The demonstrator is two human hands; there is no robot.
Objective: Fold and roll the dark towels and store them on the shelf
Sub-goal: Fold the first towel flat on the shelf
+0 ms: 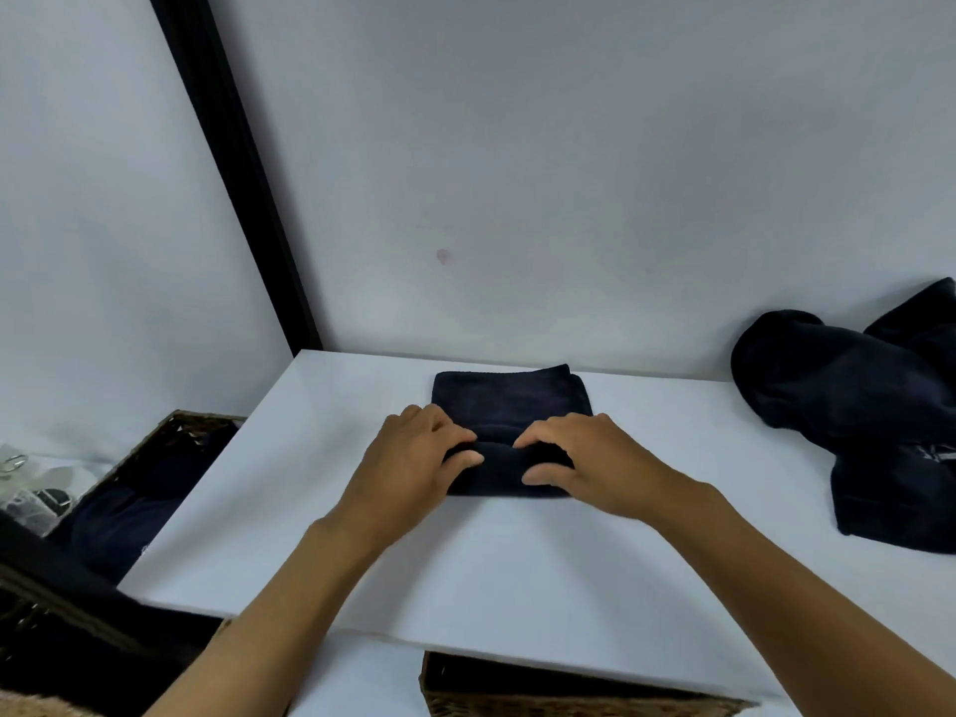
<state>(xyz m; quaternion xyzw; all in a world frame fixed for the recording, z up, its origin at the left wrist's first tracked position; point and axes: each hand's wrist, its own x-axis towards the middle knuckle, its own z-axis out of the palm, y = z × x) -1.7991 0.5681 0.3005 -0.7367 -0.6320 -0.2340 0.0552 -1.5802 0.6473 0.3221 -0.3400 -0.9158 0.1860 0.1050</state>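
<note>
**1. Dark towel** [512, 401]. A folded strip is laid in the middle of the white tabletop [465, 571], nearer the far edge than the near one. Its near end is wound into a roll. The rest lies flat, and its far end stops just short of the far edge.

**2. Left hand** [414, 458]. It is placed on the left end of the roll. The fingers are curled over the top and the thumb is set against the near side, so the roll is gripped.

**3. Right hand** [595, 458]. It is placed on the right end of the roll, mirroring the left. The fingers are curled over, the thumb is on the near side, and the roll is gripped. A narrow strip of towel is left showing between the two hands. Both bare forearms are stretched across the near edge.

**4. Heap of dark towels** [853, 406]. It is unfolded and crumpled, and lies at the right edge of the tabletop, close to the far edge and well apart from the rolled towel. It is partly cut off by the frame.

**5. Wicker basket** [170, 432]. It is set beside the left edge of the tabletop, lower down. Dark cloth [124, 520] is held in it.

**6. Second wicker basket** [517, 701]. It is seen beneath the near edge, with only its rim shown.

**7. Black upright** [233, 168]. It rises from the far left corner against the pale wall [569, 173].

**8. Small pale items** [20, 473]. These lie left of the first basket and are too blurred to be identified.
</note>
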